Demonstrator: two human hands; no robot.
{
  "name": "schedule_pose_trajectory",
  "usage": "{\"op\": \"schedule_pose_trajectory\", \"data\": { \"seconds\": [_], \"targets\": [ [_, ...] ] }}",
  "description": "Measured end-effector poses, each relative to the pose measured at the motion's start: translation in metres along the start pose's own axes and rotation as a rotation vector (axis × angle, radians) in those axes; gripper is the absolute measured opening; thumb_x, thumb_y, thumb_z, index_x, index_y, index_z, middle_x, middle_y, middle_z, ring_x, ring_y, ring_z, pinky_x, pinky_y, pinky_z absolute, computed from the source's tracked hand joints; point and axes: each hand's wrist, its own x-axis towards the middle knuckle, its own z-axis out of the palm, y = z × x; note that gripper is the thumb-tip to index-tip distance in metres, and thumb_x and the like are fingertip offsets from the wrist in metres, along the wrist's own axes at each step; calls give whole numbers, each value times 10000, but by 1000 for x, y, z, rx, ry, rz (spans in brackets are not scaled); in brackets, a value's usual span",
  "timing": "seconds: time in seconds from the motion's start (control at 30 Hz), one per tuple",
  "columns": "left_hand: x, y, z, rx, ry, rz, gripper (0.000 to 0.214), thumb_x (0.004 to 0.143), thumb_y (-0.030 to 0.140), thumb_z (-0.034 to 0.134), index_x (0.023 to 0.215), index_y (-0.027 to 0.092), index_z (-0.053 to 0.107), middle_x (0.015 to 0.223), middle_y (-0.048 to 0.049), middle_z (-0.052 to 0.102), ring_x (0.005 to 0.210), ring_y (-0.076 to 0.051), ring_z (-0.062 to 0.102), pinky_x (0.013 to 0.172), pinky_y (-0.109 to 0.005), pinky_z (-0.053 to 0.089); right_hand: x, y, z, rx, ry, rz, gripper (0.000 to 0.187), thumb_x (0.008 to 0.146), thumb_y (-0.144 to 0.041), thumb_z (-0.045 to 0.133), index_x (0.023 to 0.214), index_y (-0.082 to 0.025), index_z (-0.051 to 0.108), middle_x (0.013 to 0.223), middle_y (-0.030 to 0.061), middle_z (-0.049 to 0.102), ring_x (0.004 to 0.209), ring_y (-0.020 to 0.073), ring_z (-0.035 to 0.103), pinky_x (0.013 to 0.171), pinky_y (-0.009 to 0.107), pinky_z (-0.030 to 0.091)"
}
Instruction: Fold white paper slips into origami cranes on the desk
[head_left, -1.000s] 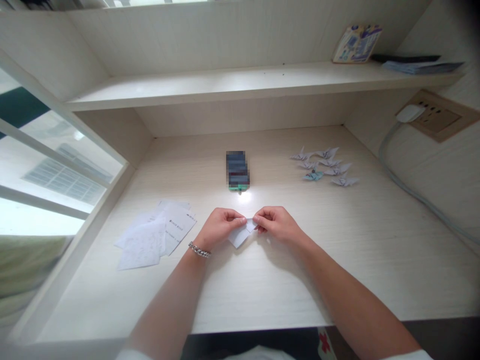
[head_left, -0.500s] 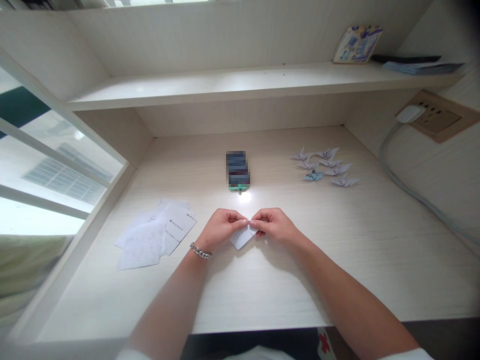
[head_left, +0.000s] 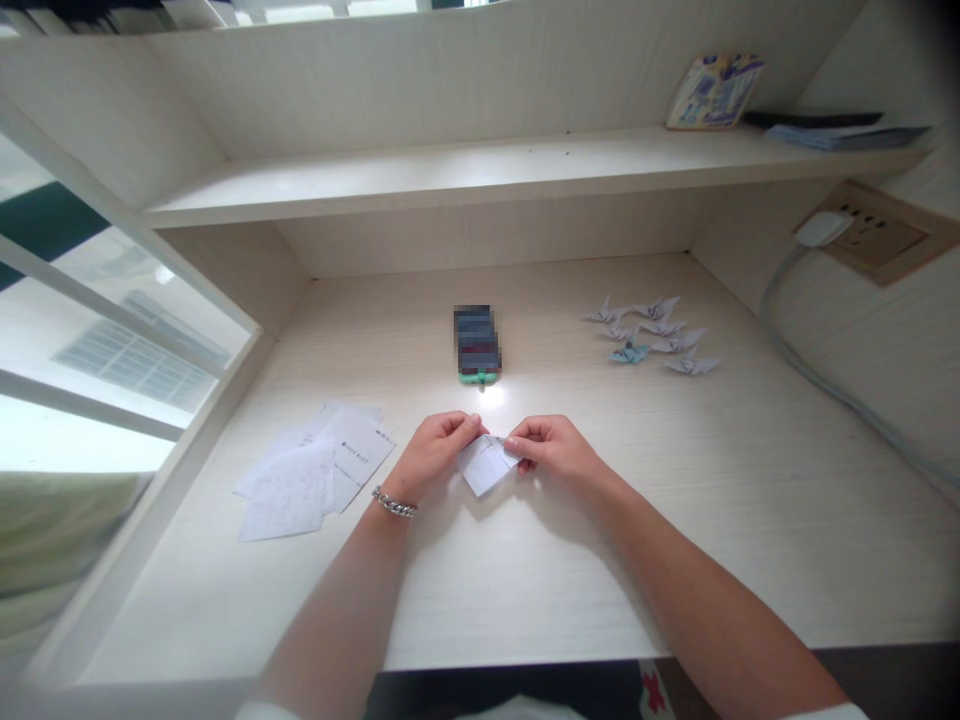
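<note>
A small folded piece of white paper is held between my two hands, just above the desk. My left hand pinches its upper left corner, with the thumb on top. My right hand grips the right corner between thumb and fingers. Faint printed marks show on the paper's upper face. Behind the hands lies a phone with a green edge, its screen blurred out. To the right stand several folded paper cranes, most of them white and one blue.
Loose sheets of paper overlap on the desk's left side. Above the back of the desk runs a shelf, with a small box at its right. A cable hangs from the wall socket. A window frame borders the left.
My left thumb and fingers have slid left along the paper's top edge, away from my right hand. More of the paper's face now shows.
</note>
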Motion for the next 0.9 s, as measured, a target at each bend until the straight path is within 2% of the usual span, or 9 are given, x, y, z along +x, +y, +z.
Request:
{"op": "schedule_pose_trajectory", "data": {
  "seconds": [0.1, 0.2, 0.3, 0.4, 0.57, 0.7, 0.9],
  "targets": [
    [-1, -1, 5, 100, -6, 41, 263, 774, 374, 562, 804, 122, 631, 774, -56, 641, 690, -141, 561, 599, -233, 426, 0, 0, 1, -11, 3, -1, 228, 695, -358, 650, 691, -132, 623, 547, 16, 594, 497, 126, 546, 492, 240, 404],
    [-1, -2, 9, 233, 39, 75, 241, 796, 353, 524, 786, 135, 627, 759, -51, 644, 678, -142, 563, 591, -235, 423, 1, 2, 2, -61, -9, -40, 202, 728, -337, 606, 723, -136, 628, 605, 24, 608, 543, 133, 557, 518, 243, 414],
    [-3, -2, 13, 372, 57, 119, 212, 804, 320, 501, 764, 155, 628, 744, -34, 649, 667, -138, 561, 588, -231, 412, 0, 3, 5, -203, 14, -131, 169, 756, -291, 554, 784, -152, 645, 708, 32, 637, 625, 138, 565, 561, 239, 412],
    [-4, 0, 18, 454, 61, 151, 184, 797, 288, 501, 742, 166, 626, 740, -24, 656, 673, -137, 565, 594, -231, 403, 0, 1, 6, -388, 50, -186, 157, 751, -245, 525, 755, -155, 654, 676, 15, 627, 620, 129, 536, 551, 225, 380],
    [-4, 1, 19, 462, 56, 138, 177, 790, 280, 502, 730, 166, 623, 732, -20, 656, 669, -135, 566, 593, -230, 402, -1, -5, 2, -477, 32, -145, 148, 705, -196, 506, 683, -151, 646, 590, -7, 586, 567, 115, 497, 505, 210, 340],
    [-3, 1, 7, 400, 92, 87, 203, 787, 313, 505, 741, 154, 623, 720, -28, 645, 643, -130, 550, 571, -226, 404, -4, -8, -6, -420, -27, -69, 141, 677, -170, 495, 651, -158, 633, 575, -1, 611, 549, 117, 520, 510, 211, 353],
    [-4, 6, -3, 350, 131, 48, 202, 758, 323, 544, 727, 140, 626, 696, -31, 633, 618, -122, 532, 547, -218, 395, -7, -8, -16, -345, -45, -56, 135, 674, -161, 494, 654, -166, 626, 585, 7, 632, 564, 125, 550, 529, 217, 374]
  ]
}}
